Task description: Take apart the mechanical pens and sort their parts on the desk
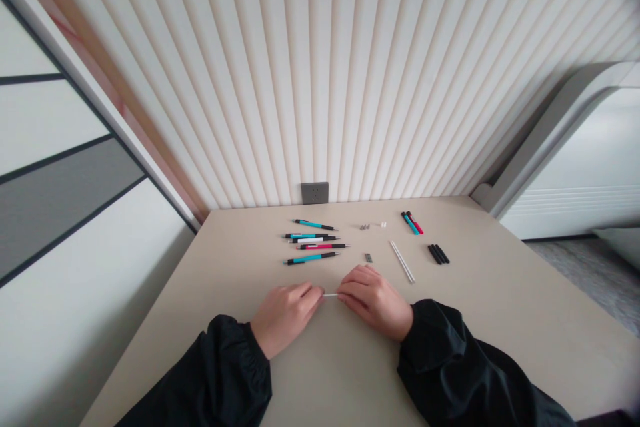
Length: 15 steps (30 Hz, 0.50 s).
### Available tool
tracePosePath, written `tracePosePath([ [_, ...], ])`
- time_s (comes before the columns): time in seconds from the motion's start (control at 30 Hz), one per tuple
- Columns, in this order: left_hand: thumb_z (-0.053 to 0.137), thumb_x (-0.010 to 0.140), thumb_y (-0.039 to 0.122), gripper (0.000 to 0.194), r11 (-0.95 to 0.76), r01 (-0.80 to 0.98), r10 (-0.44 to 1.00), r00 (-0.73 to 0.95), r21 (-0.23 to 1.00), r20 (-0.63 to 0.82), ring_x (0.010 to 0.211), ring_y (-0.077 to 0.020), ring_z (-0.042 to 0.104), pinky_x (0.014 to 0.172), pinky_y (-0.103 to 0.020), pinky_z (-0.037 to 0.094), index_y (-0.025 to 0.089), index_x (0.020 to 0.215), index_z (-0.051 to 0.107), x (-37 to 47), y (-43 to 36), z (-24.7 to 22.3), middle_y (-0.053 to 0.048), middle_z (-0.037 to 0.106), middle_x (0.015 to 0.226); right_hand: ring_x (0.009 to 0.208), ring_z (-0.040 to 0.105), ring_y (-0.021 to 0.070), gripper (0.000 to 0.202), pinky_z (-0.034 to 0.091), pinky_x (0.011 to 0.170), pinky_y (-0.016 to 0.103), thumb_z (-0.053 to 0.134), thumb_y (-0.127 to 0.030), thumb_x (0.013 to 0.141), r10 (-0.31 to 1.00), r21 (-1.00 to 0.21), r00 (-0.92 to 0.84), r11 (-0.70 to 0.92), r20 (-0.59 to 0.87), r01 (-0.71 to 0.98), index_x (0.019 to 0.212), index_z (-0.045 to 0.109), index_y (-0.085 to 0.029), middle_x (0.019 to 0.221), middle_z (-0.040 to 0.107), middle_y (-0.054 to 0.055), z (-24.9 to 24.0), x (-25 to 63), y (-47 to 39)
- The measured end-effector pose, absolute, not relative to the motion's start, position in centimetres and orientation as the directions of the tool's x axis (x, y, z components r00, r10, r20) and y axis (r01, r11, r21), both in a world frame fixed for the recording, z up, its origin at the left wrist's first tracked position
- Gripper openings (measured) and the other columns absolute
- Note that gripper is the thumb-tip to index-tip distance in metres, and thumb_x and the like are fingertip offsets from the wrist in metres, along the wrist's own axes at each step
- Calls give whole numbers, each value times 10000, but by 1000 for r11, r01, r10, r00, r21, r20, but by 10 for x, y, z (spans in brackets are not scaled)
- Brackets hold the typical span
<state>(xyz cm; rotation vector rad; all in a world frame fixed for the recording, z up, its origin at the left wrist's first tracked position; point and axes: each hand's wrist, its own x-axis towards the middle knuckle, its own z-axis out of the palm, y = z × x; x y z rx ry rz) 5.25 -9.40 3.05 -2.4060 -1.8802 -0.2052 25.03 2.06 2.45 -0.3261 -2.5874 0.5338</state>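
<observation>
Between my fingertips runs a thin white rod, which looks like a pen refill. My left hand is closed on its left end. On the right end, my right hand pinches with curled fingers. Both ends are hidden by the fingers. Two more white rods lie side by side on the table, right of my right hand. Just beyond that hand is a small grey piece, too small to make out. Several pens with blue, white and red barrels lie beyond my left hand, among them a blue pen.
Small silvery parts and small whitish parts lie towards the back of the beige table. Blue and red barrels and several black sleeves are at the right. A pleated wall with a dark socket borders the back edge.
</observation>
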Motion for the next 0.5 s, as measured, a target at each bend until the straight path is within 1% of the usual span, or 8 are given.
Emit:
tracePosePath([
  [0.1,361,983,263,257,-191,981,959,179,37,218,681,-164,633,596,-264,457,206,968,611,51,-94,28,-16,643,791,837,581,182,243,455,803,337,446,-301,950,361,-416,-829,893,428,174,949,675,-221,892,665,70,30,262,29],
  [0.17,346,989,281,280,-148,988,957,130,50,260,693,-163,637,615,-266,466,199,990,613,49,-93,27,-28,658,824,835,586,186,242,456,805,335,450,-305,944,459,-438,-759,862,463,254,921,672,-213,884,665,72,32,277,38],
  [0.23,339,991,287,291,-118,991,953,95,64,288,721,-164,643,643,-268,474,192,1010,614,48,-93,27,-41,667,854,823,590,192,254,458,795,324,445,-316,938,613,-474,-611,785,501,398,874,663,-201,860,662,77,30,298,47],
  [0.3,340,989,292,293,-115,991,952,89,73,295,744,-166,644,667,-270,479,192,1016,615,49,-94,27,-45,671,864,785,589,200,285,457,760,321,435,-343,927,747,-474,-412,655,521,588,829,656,-193,817,656,82,24,322,56],
  [0.37,339,988,290,294,-121,989,952,93,80,291,740,-164,640,670,-271,477,196,1005,617,50,-94,28,-42,668,850,747,584,210,307,449,723,326,442,-371,903,812,-398,-274,511,516,762,774,655,-192,764,651,76,15,345,63],
  [0.4,337,988,286,297,-127,988,953,98,84,287,735,-163,637,667,-272,475,197,993,620,50,-94,28,-39,665,841,744,584,217,309,445,705,328,448,-378,888,832,-349,-245,450,497,822,751,656,-196,757,654,74,10,355,66],
  [0.43,334,988,281,301,-133,987,953,103,88,285,729,-162,634,660,-272,472,198,980,623,51,-94,28,-37,661,833,748,587,223,309,441,692,330,449,-379,878,850,-306,-235,407,471,860,733,656,-202,760,659,71,5,362,67],
  [0.5,333,986,276,305,-147,985,950,115,90,290,715,-158,627,646,-268,466,199,959,627,52,-94,29,-33,655,813,762,594,229,305,438,683,332,444,-372,870,878,-257,-239,365,416,895,721,659,-216,784,670,66,-3,372,67],
])
